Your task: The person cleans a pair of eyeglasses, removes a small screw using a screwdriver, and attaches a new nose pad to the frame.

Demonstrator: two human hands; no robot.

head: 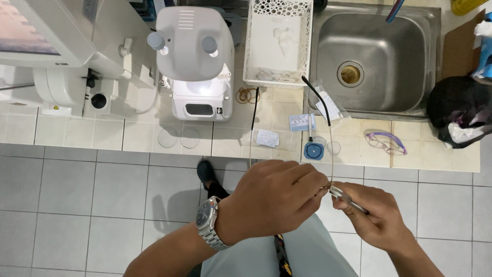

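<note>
hands: left [274, 197] pinches eyeglass frame [328, 133] | right [376, 215] grips metal tool [346, 197]

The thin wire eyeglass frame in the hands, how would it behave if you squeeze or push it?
The eyeglass frame is probably light and springy: its wire looks very thin. It likely bends easily, since the left hand pinches it only at the fingertips while the right hand applies a small metal tool.

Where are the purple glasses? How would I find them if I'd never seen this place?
Start at the steel sink sunk into the tiled counter. Just in front of its right corner, on the tiles, lie the purple glasses, beside a black bag. They are the only coloured frame on the counter; the thin glasses frame with black temple tips is up in the person's hands.
</note>
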